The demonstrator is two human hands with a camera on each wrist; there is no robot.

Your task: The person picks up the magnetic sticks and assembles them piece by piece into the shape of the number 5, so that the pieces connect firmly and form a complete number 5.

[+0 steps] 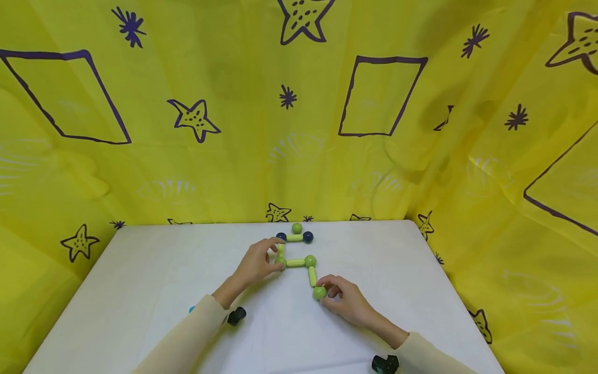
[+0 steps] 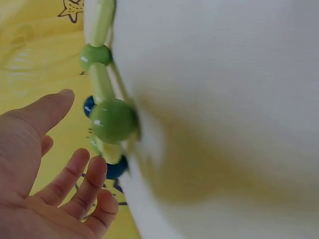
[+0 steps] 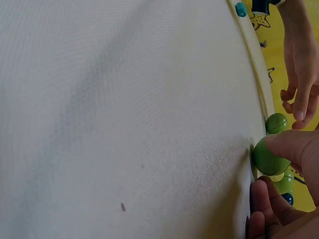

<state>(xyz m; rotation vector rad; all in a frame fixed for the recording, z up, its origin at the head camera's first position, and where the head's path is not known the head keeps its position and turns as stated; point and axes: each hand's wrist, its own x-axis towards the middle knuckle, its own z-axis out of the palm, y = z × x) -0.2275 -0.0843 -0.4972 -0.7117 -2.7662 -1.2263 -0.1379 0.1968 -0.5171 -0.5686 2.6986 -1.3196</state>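
Note:
On the white table a jointed chain of light green rods and balls zigzags. At its near end, my right hand pinches a green ball between thumb and fingers; the right wrist view shows the thumb on this ball. My left hand is at the chain's left corner, around a short upright rod and a green corner ball. In the left wrist view its fingers are spread and loosely bent beside the chain. A dark blue ball ends the far rod.
Behind the far rod sits another green ball. A small light blue piece shows beside the left sleeve, mostly hidden. Yellow patterned cloth hangs behind and beside the white table. Black wrist devices are on both arms.

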